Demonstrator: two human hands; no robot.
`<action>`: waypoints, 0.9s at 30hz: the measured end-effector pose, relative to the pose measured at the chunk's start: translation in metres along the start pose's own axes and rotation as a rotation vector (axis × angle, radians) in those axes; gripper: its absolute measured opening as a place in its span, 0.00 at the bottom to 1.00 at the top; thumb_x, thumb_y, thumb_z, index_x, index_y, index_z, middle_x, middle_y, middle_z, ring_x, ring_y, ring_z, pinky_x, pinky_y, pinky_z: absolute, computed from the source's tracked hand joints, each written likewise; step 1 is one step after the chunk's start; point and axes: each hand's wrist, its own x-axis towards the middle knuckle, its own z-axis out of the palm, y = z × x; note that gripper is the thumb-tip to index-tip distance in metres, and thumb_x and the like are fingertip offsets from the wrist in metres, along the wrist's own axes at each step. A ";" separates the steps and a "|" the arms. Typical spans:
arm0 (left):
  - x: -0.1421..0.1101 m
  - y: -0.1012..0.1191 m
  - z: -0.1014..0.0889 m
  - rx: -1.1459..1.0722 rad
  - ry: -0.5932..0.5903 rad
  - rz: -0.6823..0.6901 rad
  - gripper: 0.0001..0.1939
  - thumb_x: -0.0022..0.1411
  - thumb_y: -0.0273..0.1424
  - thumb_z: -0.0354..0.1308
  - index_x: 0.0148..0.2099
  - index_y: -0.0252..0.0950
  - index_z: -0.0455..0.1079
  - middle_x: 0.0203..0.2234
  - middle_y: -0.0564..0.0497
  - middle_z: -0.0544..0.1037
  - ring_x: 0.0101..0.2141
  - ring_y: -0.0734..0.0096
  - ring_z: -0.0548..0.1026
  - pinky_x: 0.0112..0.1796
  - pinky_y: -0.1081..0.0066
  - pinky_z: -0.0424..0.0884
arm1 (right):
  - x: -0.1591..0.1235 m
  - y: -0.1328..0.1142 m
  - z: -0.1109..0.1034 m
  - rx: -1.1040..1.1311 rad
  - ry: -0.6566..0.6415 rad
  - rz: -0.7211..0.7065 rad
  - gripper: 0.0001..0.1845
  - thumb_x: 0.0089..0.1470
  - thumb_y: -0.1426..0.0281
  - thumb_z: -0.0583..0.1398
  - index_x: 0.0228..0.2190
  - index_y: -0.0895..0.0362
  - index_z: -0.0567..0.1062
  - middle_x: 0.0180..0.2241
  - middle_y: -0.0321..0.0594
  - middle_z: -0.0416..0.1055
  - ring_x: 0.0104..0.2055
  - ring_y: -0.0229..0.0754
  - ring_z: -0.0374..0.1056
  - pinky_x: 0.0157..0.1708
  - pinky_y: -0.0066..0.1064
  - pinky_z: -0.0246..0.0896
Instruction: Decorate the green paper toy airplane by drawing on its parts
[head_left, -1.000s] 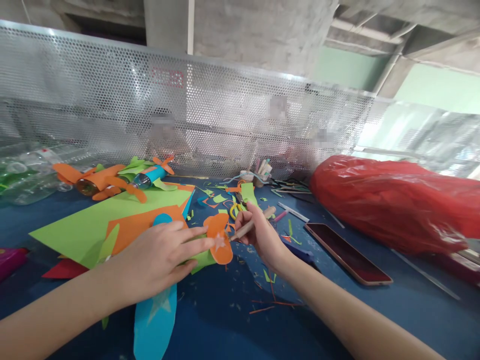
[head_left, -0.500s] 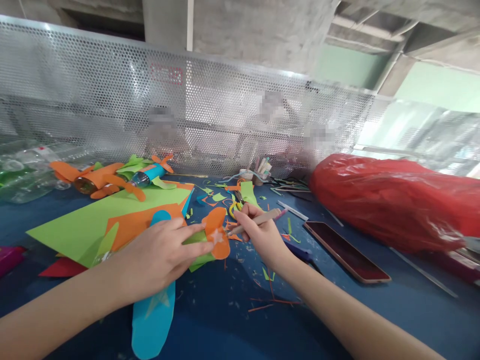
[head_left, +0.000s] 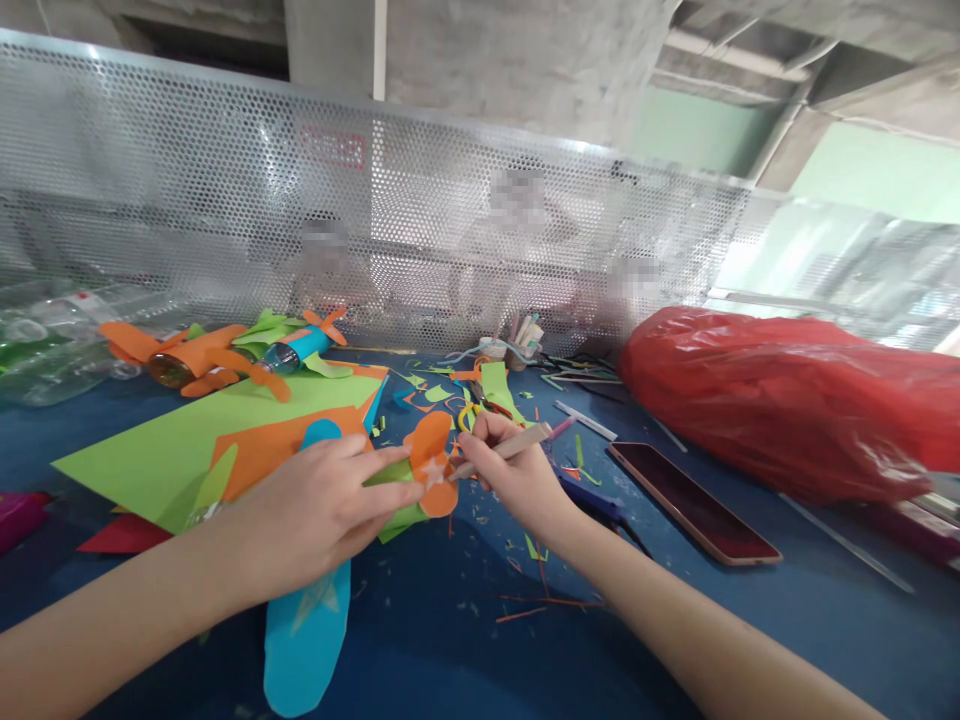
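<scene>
My left hand (head_left: 319,515) is closed around a toy plane, a body wrapped in green paper (head_left: 405,515) with a long blue paper wing (head_left: 311,650). Two of its fingers press against the orange paper tail piece (head_left: 432,438), which carries a pale star (head_left: 435,472). On the wing is another pale star, partly covered by the hand. In a pinch grip my right hand (head_left: 521,480) holds a pale marker (head_left: 517,442), its tip at the right edge of the orange tail.
Scissors (head_left: 466,416) and paper scraps lie beyond my hands. Coloured sheets (head_left: 172,445) and finished-looking planes (head_left: 199,358) are at left, near plastic bottles (head_left: 52,365). A phone (head_left: 694,500), a blue tool (head_left: 592,497) and a red plastic bag (head_left: 765,400) are at right.
The marker has tilted and its tip has shifted slightly down and left along the orange tail's edge. My left hand and the plane have barely moved.
</scene>
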 end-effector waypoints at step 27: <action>-0.003 0.001 0.004 -0.028 -0.007 -0.028 0.21 0.77 0.28 0.45 0.62 0.46 0.73 0.55 0.42 0.79 0.41 0.53 0.75 0.39 0.59 0.74 | -0.001 0.005 0.000 -0.044 -0.035 -0.004 0.19 0.57 0.62 0.61 0.21 0.50 0.57 0.18 0.28 0.55 0.24 0.39 0.59 0.26 0.31 0.51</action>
